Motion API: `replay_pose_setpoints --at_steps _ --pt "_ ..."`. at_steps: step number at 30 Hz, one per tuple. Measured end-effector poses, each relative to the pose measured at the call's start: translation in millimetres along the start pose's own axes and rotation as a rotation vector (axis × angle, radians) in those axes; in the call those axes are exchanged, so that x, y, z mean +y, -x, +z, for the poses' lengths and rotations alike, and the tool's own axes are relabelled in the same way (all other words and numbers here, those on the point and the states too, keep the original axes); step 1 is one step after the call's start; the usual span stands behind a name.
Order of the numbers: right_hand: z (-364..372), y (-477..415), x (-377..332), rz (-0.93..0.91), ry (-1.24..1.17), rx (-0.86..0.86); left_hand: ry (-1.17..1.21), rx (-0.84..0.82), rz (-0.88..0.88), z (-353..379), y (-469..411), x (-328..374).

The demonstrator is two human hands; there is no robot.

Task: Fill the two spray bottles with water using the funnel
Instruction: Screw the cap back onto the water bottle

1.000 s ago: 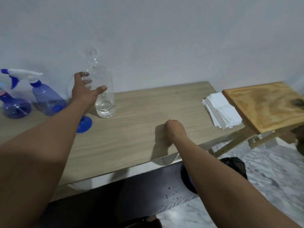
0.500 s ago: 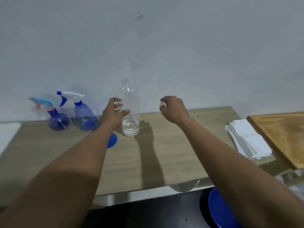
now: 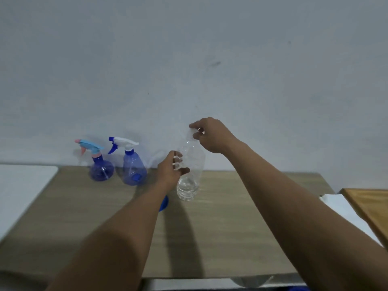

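Left hand (image 3: 171, 170) grips the clear bottle (image 3: 190, 175) at mid-body, steadying it upright on the table (image 3: 231, 227). Right hand (image 3: 210, 135) pinches its cap (image 3: 192, 132), likely to twist it on or off. Little water left inside. Two sprayers (image 3: 101, 166) (image 3: 133, 164) stand capped by the wall, apart from the hands. Blue funnel (image 3: 164, 203) lies half hidden under the left forearm.

My left hand (image 3: 170, 169) grips the clear water bottle (image 3: 190, 172) standing on the wooden table (image 3: 231, 227); my right hand (image 3: 211, 135) pinches its top. Two blue spray bottles (image 3: 134, 166) stand left, against the wall (image 3: 189, 59).
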State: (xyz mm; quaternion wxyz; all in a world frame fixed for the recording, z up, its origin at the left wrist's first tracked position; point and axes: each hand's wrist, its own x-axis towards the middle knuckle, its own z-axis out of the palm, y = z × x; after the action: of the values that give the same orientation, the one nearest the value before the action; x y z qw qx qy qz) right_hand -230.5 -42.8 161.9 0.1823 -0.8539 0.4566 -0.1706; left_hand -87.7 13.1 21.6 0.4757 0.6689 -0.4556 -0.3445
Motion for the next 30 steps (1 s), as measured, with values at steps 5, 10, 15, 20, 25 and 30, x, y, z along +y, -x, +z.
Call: replay_pose_setpoints --at_steps 5,10,15,20,25,30 --pt "-1 -10 -1 0.03 -0.041 -0.045 0.023 -0.039 -0.001 -5 -2 0" --pt "1 -9 2 0.042 -0.011 -0.02 0.027 -0.078 0.014 -6 -4 -2" --pt "15 1 3 0.054 -0.017 0.051 0.026 -0.114 0.009 -6 -7 -3" --pt "15 3 1 0.101 -0.111 0.05 0.02 -0.118 0.026 -7 -9 -1" --pt "21 9 -1 0.135 -0.105 0.115 0.011 -0.121 0.033 -6 -10 -2" --pt "24 6 -5 0.14 -0.138 0.09 -0.006 -0.133 0.046 -7 -12 -4"
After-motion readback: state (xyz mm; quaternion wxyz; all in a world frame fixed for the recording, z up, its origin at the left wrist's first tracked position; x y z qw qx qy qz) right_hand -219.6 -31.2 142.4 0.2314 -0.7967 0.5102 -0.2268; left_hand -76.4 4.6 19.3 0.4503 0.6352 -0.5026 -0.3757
